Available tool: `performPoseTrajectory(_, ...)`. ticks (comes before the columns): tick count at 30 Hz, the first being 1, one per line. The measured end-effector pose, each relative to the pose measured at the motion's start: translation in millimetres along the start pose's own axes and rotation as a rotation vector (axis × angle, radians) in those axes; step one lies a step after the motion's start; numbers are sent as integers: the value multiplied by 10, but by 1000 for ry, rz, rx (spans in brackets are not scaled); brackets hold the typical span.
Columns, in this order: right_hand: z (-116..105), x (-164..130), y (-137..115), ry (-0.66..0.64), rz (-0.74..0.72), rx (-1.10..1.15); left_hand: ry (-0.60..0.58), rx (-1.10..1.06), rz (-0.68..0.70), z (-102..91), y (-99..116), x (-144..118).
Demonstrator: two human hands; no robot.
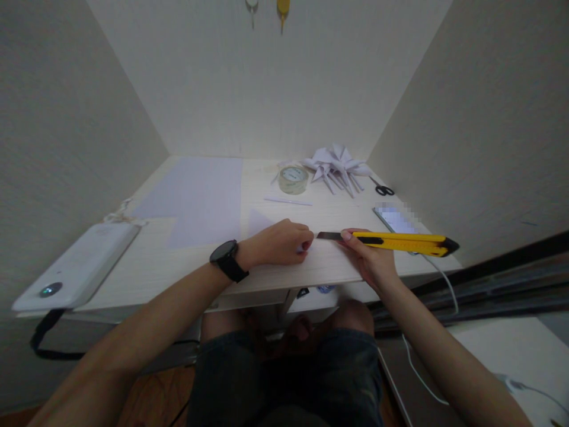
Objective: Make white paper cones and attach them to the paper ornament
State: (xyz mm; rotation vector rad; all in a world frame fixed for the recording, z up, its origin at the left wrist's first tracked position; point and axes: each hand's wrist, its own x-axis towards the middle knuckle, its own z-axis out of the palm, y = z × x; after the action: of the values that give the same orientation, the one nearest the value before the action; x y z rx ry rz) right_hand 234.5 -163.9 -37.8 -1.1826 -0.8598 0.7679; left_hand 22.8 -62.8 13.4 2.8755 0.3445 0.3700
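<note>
My right hand (371, 258) grips a yellow box cutter (400, 241) near its front end. Its dark blade (329, 236) is out and points left, its tip close to my left fingers. My left hand (284, 242), with a black watch on the wrist, is closed at the desk's front. A bit of pale paper (301, 248) shows between its curled fingers; most of it is hidden. Behind that hand a small pale paper piece (259, 220) lies on the desk, partly covered. Farther back is a thin white paper strip or stick (288, 201).
A roll of clear tape (293, 180) sits near folded paper spikes (338, 168). Black-handled scissors (384, 190) and a phone (395, 219) lie right. Large paper sheets (204, 193) cover the left part. A white device (80, 264) occupies the left edge; walls enclose the desk.
</note>
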Motion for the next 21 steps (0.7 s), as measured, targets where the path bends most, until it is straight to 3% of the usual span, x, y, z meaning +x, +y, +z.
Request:
performPoseTrajectory(8, 55, 21, -72, 93, 80, 176, 3, -4, -33, -17, 18, -5)
performPoseTrajectory(16, 50, 25, -89, 99, 75, 230, 147, -79, 6, -20, -39, -20)
performPoseTrajectory(21, 57, 11, -107, 100, 86, 232, 202, -139, -52, -11, -84, -25)
